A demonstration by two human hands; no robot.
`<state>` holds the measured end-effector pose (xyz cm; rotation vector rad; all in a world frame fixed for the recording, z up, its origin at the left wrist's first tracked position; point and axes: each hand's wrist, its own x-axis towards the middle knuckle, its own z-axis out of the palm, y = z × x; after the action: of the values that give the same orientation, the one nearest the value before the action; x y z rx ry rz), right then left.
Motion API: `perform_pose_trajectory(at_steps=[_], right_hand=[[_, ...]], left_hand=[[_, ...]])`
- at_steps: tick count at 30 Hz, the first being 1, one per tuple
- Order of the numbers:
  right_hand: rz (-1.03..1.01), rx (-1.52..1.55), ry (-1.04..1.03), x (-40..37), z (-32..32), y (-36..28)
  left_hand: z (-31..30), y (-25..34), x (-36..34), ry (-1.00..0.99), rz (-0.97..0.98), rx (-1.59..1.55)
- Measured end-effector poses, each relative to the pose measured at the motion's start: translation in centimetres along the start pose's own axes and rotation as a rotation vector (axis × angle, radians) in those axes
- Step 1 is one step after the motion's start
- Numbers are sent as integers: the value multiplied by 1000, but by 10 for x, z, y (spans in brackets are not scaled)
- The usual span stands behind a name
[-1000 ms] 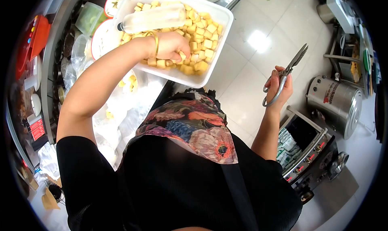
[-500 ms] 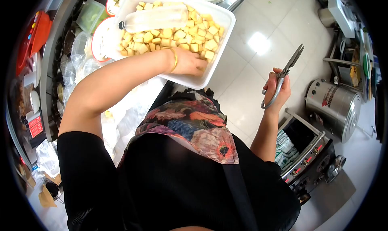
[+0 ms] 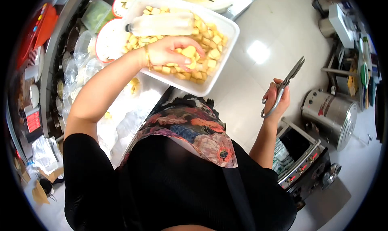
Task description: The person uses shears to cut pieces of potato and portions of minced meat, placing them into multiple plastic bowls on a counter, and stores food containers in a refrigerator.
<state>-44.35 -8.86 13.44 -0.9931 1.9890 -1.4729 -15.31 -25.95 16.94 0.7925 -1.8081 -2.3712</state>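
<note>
My left hand (image 3: 163, 52) is curled around a handful of yellow chunks (image 3: 189, 52), which look like cut potato, with several showing between thumb and fingers. It is over a white plastic tub (image 3: 232, 40) holding many more of these chunks (image 3: 210, 63). Lying on top of them is a clear plastic bottle (image 3: 161, 25) with a dark cap. Off to the right, above the floor, my right hand (image 3: 281, 103) grips grey kitchen scissors (image 3: 293, 72) by the handles. Their serrated blades point up and look nearly closed.
Left of the tub are red-rimmed white dishes (image 3: 108, 40), a clear box with green contents (image 3: 97, 15) and plastic bags (image 3: 83, 71) on the counter. Tiled floor (image 3: 238, 83) lies between the tub and a steel cooker (image 3: 297, 154) and steel barrel (image 3: 329, 114) at right.
My left hand has come up from among the chunks at the tub's near side and moved slightly left, now clutching several. My right hand with the scissors is slightly lower in view.
</note>
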Motion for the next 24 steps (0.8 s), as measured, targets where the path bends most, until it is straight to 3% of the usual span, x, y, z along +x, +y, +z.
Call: perform_pose_trajectory(at_steps=[2, 6, 10, 12, 15, 18, 19, 22, 24], right_hand=[[17, 93, -54, 3, 11, -12], [-55, 190, -283, 4, 49, -54], [-181, 190, -638, -26, 82, -111], [-326, 143, -850, -46, 103, -130], [-296, 13, -1197, -85, 130, -179], [-415, 128, -1352, -117, 167, -197], [-491, 239, -1401, -131, 180, -205], [-689, 255, -1697, -177, 201, -236], [-646, 184, -1796, -211, 203, -257]], left_hand=[[0, 7, -27, 48, 90, -477], [8, -12, -74, 51, 425, -920], [50, -30, -129, 248, 646, -1190], [76, -41, -156, 391, 735, -1193], [118, -51, -194, 654, 760, -1195], [149, -65, -221, 834, 709, -1056], [164, -55, -234, 920, 580, -1015], [196, -57, -271, 910, 696, -1012], [221, -54, -301, 970, 669, -999]])
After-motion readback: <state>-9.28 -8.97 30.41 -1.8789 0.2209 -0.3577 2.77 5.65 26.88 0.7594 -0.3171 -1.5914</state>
